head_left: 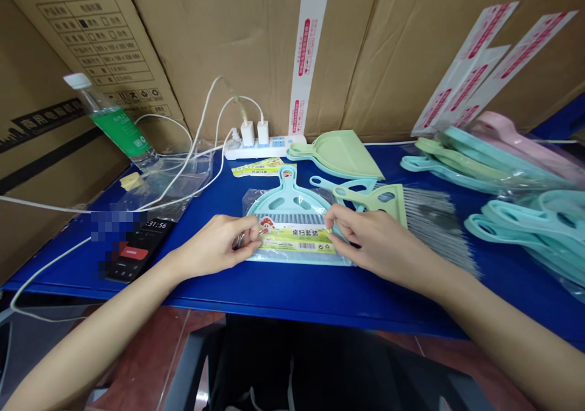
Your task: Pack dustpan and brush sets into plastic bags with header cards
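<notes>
A light-blue dustpan (287,197) with a grey-bristled brush lies in a clear plastic bag before me, its handle pointing away. Across it is a printed yellow-and-white label card (299,233). At the card's left end is my left hand (228,237), its fingers closed in a pinch. My right hand (356,231) pinches at the opposite end. Whether the fingertips also grip the bag I cannot tell. Just beyond my right hand lie a green brush (393,200) and a blue brush (365,185), with grey bristles spread to the right.
Behind are stacked green and blue dustpans (338,152), spare label cards (260,167) and a power strip (274,147) with cables. A phone (141,249) and a bottle (119,127) stand left. Bagged brushes (530,222) and more dustpans (493,155) pile up right.
</notes>
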A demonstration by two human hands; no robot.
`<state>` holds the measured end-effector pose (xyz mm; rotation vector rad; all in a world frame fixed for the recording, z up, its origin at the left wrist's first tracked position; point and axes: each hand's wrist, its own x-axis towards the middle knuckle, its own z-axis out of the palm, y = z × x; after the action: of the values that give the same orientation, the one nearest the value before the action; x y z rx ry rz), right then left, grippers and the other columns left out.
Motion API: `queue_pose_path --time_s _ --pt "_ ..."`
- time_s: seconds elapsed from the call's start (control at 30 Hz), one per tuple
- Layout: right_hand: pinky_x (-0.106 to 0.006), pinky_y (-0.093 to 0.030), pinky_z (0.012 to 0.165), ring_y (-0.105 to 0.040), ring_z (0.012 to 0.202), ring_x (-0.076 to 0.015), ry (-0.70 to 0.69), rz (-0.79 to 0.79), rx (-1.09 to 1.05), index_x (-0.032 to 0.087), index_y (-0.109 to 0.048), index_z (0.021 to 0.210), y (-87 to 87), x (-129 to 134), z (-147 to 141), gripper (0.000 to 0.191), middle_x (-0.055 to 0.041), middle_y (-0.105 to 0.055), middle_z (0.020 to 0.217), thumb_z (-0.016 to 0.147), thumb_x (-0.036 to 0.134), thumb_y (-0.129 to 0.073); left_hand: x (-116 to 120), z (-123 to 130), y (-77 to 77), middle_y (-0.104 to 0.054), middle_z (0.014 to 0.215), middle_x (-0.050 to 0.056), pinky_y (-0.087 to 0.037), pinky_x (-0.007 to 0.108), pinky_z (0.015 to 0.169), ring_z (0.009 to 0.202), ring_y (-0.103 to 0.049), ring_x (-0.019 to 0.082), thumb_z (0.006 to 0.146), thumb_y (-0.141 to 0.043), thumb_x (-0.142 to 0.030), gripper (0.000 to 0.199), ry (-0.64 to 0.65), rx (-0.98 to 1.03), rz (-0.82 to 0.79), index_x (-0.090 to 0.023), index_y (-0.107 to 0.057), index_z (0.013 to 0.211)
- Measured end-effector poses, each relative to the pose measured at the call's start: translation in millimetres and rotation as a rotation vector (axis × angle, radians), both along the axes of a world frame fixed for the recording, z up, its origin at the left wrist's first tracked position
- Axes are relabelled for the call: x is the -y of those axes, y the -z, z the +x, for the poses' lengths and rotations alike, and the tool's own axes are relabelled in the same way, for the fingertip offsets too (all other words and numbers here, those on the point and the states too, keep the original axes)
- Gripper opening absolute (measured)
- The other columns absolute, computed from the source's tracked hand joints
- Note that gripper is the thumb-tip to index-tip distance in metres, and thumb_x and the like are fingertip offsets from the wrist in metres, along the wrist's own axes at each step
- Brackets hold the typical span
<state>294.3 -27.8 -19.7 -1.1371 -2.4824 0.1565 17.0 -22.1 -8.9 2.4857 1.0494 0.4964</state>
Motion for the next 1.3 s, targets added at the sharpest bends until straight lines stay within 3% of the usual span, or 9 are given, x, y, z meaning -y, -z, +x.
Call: queue_pose_path --time_s 0.1,0.17,0.3,0.47,0.63,0.8,0.93,1.1,1.3 --pt "-0.025 -0.035 0.054 -0.057 0.063 -0.0154 -0.128 0.171 0.035 0.02 -0.056 0.096 1.1 -1 0 0.019 -0.0006 -0.062 0.071 0.09 0.009 -0.041 0 0 0.2 -0.039 0.053 -0.011 -0.029 0.018 0.049 0.043 -0.034 0.006 0.088 -0.051 -0.023 0.018 -0.012 0.008 -0.008 -0.021 -0.044 0.072" --pt "-0.027 -0.038 0.059 -0.059 0.076 -0.018 -0.236 0.279 0.102 0.019 -0.061 0.104 -0.1 -1 -1 0.032 -0.0048 -0.065 0.084 0.089 0.002 -0.037 -1 0 -0.1 -0.04 0.054 -0.011 -0.03 0.018 0.049 0.044 -0.037 0.006 0.088 -0.05 -0.023 0.015 -0.016 0.005 -0.019 -0.021 -0.044 0.074" --pt "-0.031 -0.039 0.067 -0.055 0.08 -0.0201 -0.348 0.385 0.232 0.02 -0.065 0.115 -3.6 -3 -6 0.046 -0.0046 -0.066 0.085 0.087 -0.004 -0.038 -1 1 -0.4 -0.045 0.055 -0.012 -0.032 0.018 0.05 0.045 -0.041 0.006 0.087 -0.049 -0.022 0.006 -0.023 -0.005 -0.031 -0.022 -0.046 0.082" --pt "-0.032 -0.037 0.069 -0.054 0.079 -0.0207 -0.387 0.258 0.285 0.02 -0.071 0.105 -11.9 -9 -14 0.034 -0.0037 -0.065 0.08 0.083 0.002 -0.053 0 2 -0.3 -0.045 0.055 -0.013 -0.033 0.018 0.05 0.043 -0.044 0.007 0.084 -0.048 -0.019 0.007 -0.031 -0.009 -0.031 -0.023 -0.044 0.087" --pt "-0.033 -0.038 0.072 -0.05 0.077 -0.0201 -0.383 0.132 0.233 0.017 -0.071 0.087 -14.9 -19 -24 0.022 -0.0032 -0.061 0.072 0.085 0.007 -0.051 1 2 -1.5 -0.046 0.058 -0.012 -0.034 0.019 0.049 0.044 -0.045 0.007 0.083 -0.048 -0.018 0.012 -0.053 -0.05 0.0 -0.023 -0.044 0.093" --pt "-0.031 -0.038 0.07 -0.047 0.076 -0.0196 -0.379 0.175 0.091 0.016 -0.072 0.093 -4.4 -20 -20 0.028 -0.0042 -0.057 0.073 0.092 0.011 -0.044 1 0 -1.6 -0.05 0.081 -0.005 -0.037 0.02 0.049 0.049 -0.046 0.006 0.084 -0.047 -0.017 0.009 -0.038 -0.105 0.155 -0.021 -0.047 0.092" --pt "-0.031 -0.037 0.069 -0.047 0.077 -0.0201 -0.373 0.226 0.091 0.015 -0.072 0.098 0.4 -18 -18 0.028 -0.0049 -0.058 0.075 0.094 0.011 -0.044 0 -4 0.9 -0.052 0.085 -0.002 -0.04 0.022 0.053 0.06 -0.053 0.009 0.086 -0.046 -0.013 0.013 -0.049 -0.178 0.342 -0.021 -0.055 0.091" --pt "-0.031 -0.038 0.069 -0.047 0.077 -0.0205 -0.365 0.267 0.185 0.016 -0.07 0.097 0.8 -17 -21 0.024 -0.005 -0.058 0.077 0.09 0.009 -0.048 0 -6 3.2 -0.057 0.084 0.0 -0.044 0.022 0.058 0.068 -0.057 0.011 0.093 -0.037 -0.009 0.031 0.121 -0.238 0.531 -0.022 -0.065 0.096" --pt "-0.032 -0.039 0.069 -0.048 0.077 -0.0211 -0.341 0.304 0.214 0.015 -0.07 0.098 2.9 -14 -23 0.025 -0.0046 -0.059 0.076 0.089 0.008 -0.048 -2 1 3.4 -0.062 0.096 0.005 -0.054 0.032 0.078 0.085 -0.061 0.017 0.092 -0.036 -0.01 0.042 0.222 -0.355 0.514 -0.023 -0.062 0.123"
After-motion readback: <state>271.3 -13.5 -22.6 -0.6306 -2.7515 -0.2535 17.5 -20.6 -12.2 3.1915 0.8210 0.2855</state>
